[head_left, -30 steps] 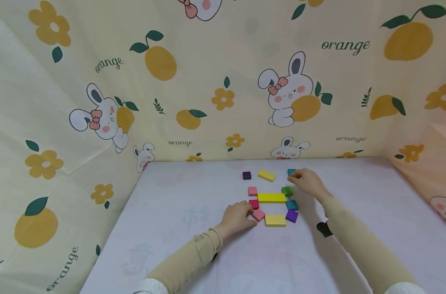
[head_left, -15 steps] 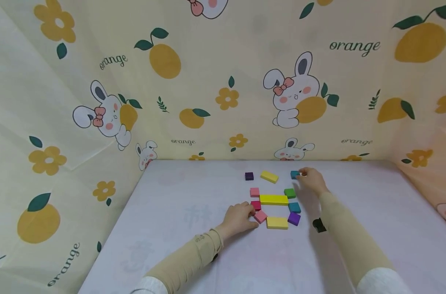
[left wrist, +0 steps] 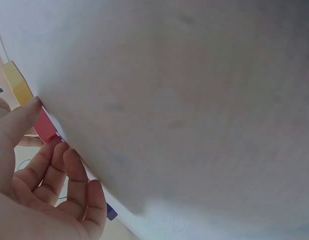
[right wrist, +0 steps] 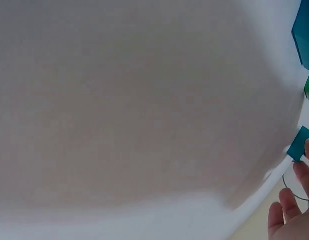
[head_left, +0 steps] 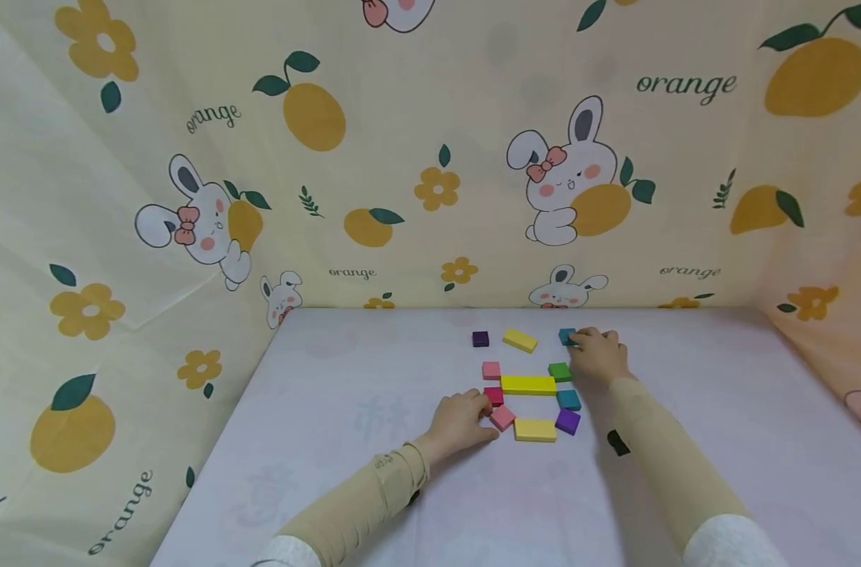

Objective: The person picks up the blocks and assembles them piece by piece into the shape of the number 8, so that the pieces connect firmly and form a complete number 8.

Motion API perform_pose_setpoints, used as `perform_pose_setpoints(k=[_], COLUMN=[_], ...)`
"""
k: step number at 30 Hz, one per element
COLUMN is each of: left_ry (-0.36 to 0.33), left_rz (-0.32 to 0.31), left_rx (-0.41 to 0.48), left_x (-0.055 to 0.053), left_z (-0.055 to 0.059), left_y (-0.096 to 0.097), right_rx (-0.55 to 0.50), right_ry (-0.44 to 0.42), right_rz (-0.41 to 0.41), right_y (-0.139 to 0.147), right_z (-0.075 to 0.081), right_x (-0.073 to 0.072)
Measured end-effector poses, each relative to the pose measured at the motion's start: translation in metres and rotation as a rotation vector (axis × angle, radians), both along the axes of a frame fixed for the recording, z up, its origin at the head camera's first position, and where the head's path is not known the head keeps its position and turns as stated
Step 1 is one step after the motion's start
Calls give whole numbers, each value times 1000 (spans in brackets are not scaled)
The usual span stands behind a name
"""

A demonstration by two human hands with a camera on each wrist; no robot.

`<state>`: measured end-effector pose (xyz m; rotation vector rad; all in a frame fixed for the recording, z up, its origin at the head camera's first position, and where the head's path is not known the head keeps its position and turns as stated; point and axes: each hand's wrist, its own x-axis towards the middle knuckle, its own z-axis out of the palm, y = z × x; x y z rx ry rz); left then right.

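Observation:
My left hand (head_left: 462, 421) lies at the left side of the block group. Its thumb and forefinger pinch a pink block (head_left: 502, 417), which shows reddish between the fingertips (left wrist: 35, 104) in the left wrist view. Just behind is a red block (head_left: 494, 396). At the back right, my right hand (head_left: 600, 356) touches a teal block (head_left: 567, 336) with its fingertips. Seen from the right wrist, the small teal block (right wrist: 299, 144) lies against thumb and forefinger, the other fingers spread apart.
Around the long yellow block (head_left: 528, 385) stand a pink block (head_left: 491, 370), green block (head_left: 559, 372), second teal block (head_left: 568, 400), purple block (head_left: 568, 421) and flat yellow block (head_left: 535, 430). Farther back lie a dark purple block (head_left: 480, 339) and tilted yellow block (head_left: 520, 340).
My right hand has turned and its fingers have spread beside the back teal block, which has shifted slightly left since half a second ago. The left hand keeps its place.

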<state>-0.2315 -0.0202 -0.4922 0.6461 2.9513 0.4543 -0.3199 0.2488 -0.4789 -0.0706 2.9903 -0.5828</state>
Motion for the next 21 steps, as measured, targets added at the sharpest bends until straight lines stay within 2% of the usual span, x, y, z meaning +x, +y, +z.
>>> perform_pose_setpoints(k=[5, 21], left_ry=[-11, -4], left_rz=[7, 0], left_rx=[-5, 1], left_x=[0, 1], left_z=[1, 1], left_y=[0, 0], right_rx=[15, 72], right_ry=[-18, 23], right_rz=[38, 164], right_y=[0, -4], right_z=[2, -2], right_x=[1, 4])
